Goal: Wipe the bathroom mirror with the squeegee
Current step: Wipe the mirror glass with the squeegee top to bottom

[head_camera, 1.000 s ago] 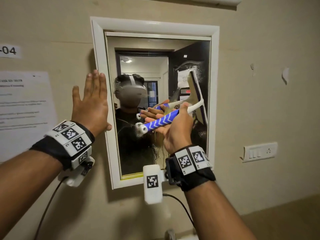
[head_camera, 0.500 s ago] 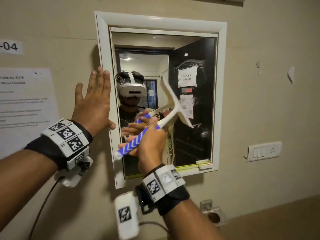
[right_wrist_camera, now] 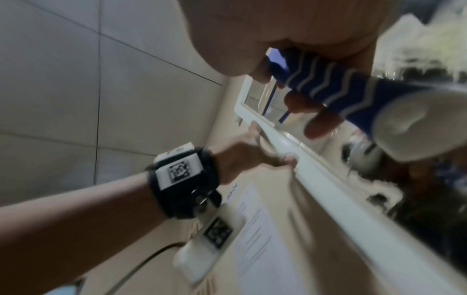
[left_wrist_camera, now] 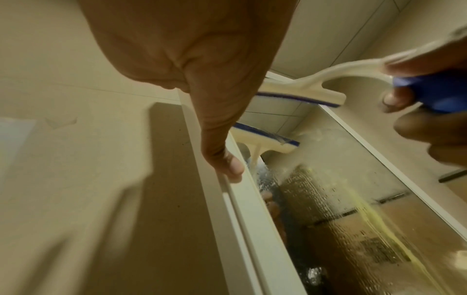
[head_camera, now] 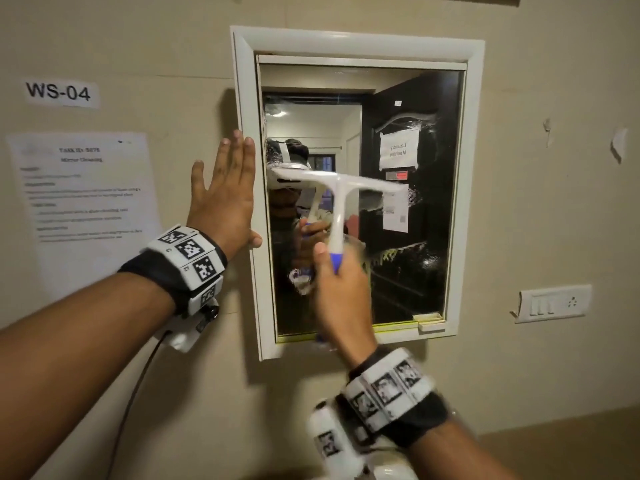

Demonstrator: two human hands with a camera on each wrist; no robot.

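Observation:
The mirror hangs in a white frame on a beige wall, its glass streaked with water. My right hand grips the blue handle of a white squeegee. The blade lies level across the left and middle of the glass at mid height, handle pointing down. In the left wrist view the squeegee shows above its own reflection. My left hand rests flat with straight fingers on the wall and the frame's left edge, the thumb on the frame.
A printed sheet and a "WS-04" label are stuck on the wall left of the mirror. A white switch plate sits to the right. A small white catch juts out at the frame's lower right.
My right hand has swung the squeegee from the mirror's right side to its left and middle, and the blade has turned from steeply tilted to level. The left hand has stayed on the frame.

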